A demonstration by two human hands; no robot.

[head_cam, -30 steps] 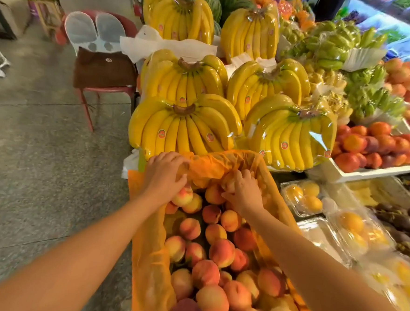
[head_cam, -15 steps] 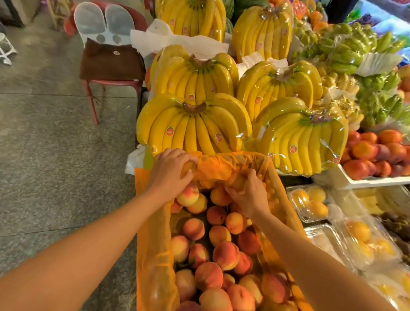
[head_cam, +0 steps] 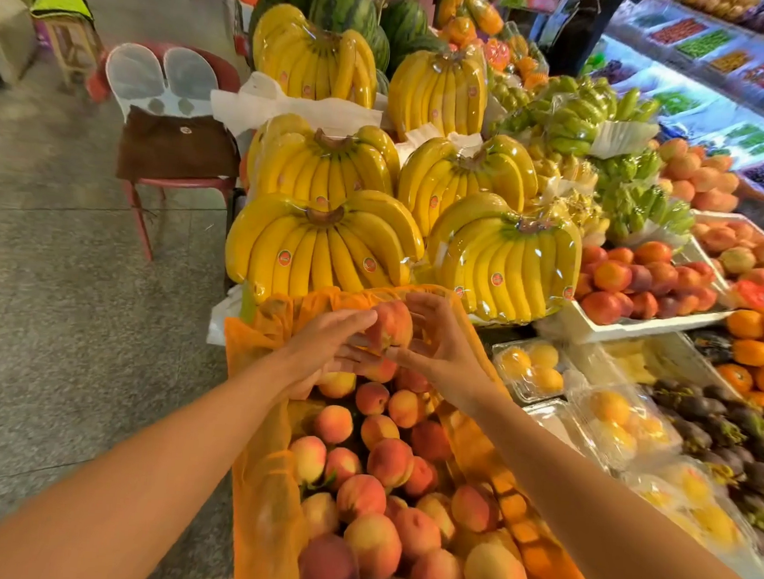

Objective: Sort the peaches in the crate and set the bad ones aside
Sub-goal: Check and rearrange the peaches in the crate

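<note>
The long crate, lined with translucent orange plastic film, runs away from you and is heaped with round pink-and-yellow peaches. Past the crate's far end stand film-wrapped bunches of yellow bananas. Just beside its right wall lie clear plastic clamshell packs of yellow fruit. Beyond its far left corner stands a red-legged chair with a brown cushion.

Both your hands are over the crate's far end. Your left hand reaches in from the crate's left side with its fingers straight, their tips touching one reddish peach. Your right hand comes from the crate's right side and curls round that same fruit, fingers over its top and thumb beneath. The reddish peach sits between your two hands, above the farthest peaches in the crate.
</note>
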